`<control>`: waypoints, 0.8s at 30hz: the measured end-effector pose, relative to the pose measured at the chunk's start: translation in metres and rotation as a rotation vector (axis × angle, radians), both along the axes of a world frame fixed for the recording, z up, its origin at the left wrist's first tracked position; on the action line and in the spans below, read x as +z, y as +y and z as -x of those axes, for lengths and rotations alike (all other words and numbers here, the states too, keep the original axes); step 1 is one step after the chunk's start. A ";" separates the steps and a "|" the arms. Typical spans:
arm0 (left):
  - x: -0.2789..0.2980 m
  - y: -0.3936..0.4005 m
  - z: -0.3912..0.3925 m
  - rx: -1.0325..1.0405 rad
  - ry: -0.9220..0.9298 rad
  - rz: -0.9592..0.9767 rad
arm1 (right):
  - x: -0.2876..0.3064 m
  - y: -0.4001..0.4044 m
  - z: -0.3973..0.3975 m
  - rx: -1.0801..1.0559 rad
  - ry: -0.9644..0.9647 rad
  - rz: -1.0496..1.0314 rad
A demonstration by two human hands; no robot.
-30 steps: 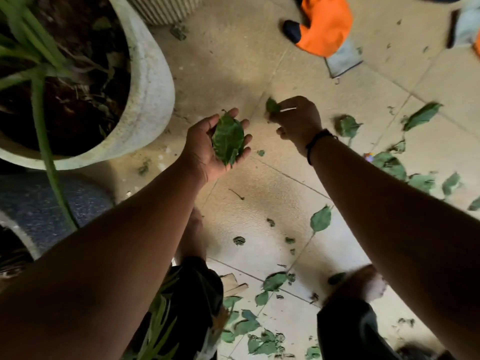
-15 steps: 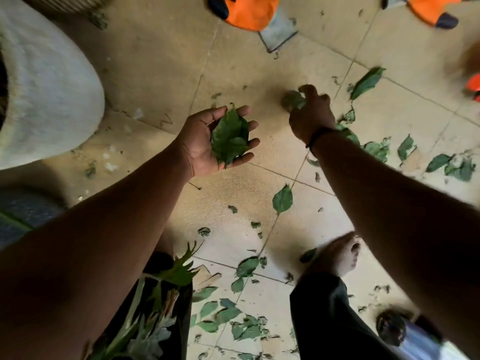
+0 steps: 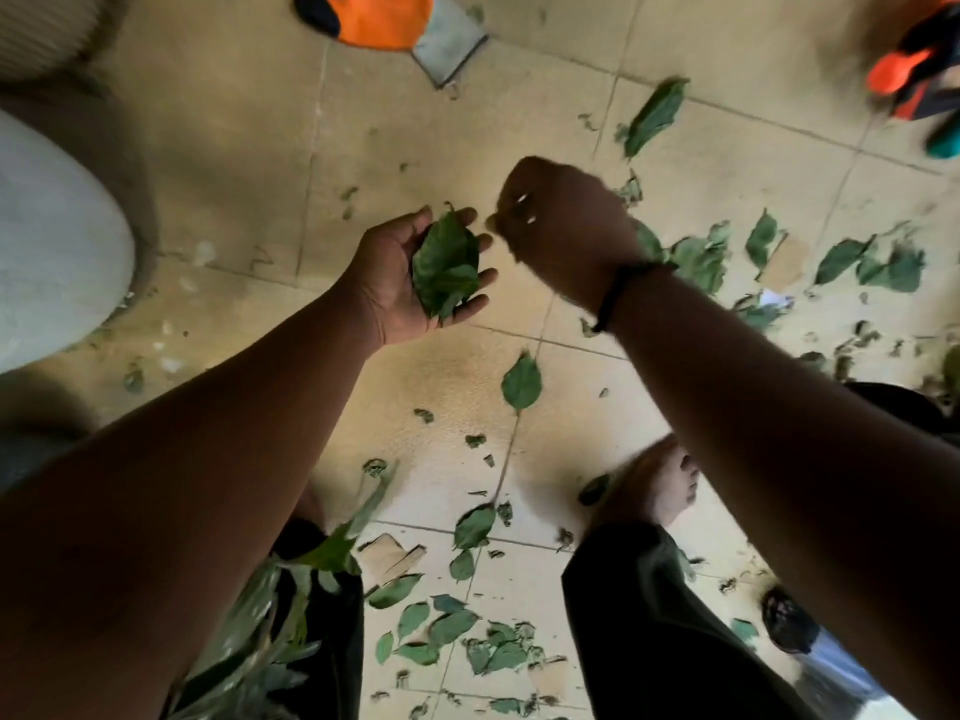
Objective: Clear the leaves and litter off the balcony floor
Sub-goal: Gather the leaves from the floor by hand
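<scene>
My left hand (image 3: 389,288) is held palm up over the tiled floor (image 3: 249,163), its fingers curled round a small stack of green leaves (image 3: 447,262). My right hand (image 3: 566,226) hovers just to the right of it with its fingers curled tight, nearly touching the left fingertips. The leaf it took from the floor is hidden inside the fist. One loose leaf (image 3: 521,383) lies below the hands and a long leaf (image 3: 654,114) lies farther off. Several more leaves (image 3: 696,262) are scattered to the right, and a cluster (image 3: 452,626) lies between my legs.
A large pale planter (image 3: 57,241) bulges in at the left. An orange and grey glove (image 3: 384,15) lies at the top, and another orange item (image 3: 914,75) at the top right. My bare foot (image 3: 660,480) stands among the litter near a cardboard scrap (image 3: 389,556).
My right hand gripped a leaf on the floor and has come back toward the left hand. The view has shifted right, away from the planter. The left hand still holds its leaves.
</scene>
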State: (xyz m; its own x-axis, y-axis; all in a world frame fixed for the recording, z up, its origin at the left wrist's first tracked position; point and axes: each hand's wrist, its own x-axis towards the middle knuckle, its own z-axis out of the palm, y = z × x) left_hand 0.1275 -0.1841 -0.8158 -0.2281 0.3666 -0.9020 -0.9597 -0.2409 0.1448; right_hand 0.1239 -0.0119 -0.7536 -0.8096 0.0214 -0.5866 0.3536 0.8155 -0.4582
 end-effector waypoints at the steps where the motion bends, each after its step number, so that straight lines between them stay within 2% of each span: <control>1: 0.000 0.012 -0.001 -0.010 -0.006 -0.005 | 0.010 -0.004 -0.009 0.059 0.039 -0.025; 4: 0.006 0.044 0.000 -0.039 0.020 -0.053 | 0.028 -0.007 -0.022 0.162 0.093 -0.057; 6: 0.011 0.065 0.002 -0.044 0.063 -0.115 | 0.037 0.007 -0.021 0.115 0.117 -0.014; 10: 0.024 0.098 0.015 -0.013 0.040 -0.173 | 0.038 0.057 0.002 -0.219 0.269 0.138; 13: 0.027 0.111 0.028 -0.120 0.049 -0.206 | -0.009 0.110 0.032 -0.437 0.281 0.018; 16: 0.019 0.115 0.029 -0.202 0.041 -0.248 | -0.064 0.146 0.057 -0.340 0.147 -0.142; 20: 0.009 0.110 0.016 -0.247 0.011 -0.255 | -0.105 0.159 0.067 0.008 -0.054 -0.292; 22: 0.004 0.104 0.005 -0.248 -0.014 -0.231 | -0.115 0.160 0.059 0.133 -0.054 -0.352; 24: -0.001 0.097 -0.008 -0.234 -0.031 -0.207 | -0.114 0.159 0.043 0.082 -0.018 -0.326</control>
State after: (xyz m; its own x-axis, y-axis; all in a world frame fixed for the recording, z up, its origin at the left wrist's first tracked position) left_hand 0.1351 -0.0871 -0.8165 -0.0896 0.5826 -0.8078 -0.9957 -0.0345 0.0856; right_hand 0.0805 0.1472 -0.8676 -0.8061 0.1456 -0.5736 0.2866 0.9441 -0.1631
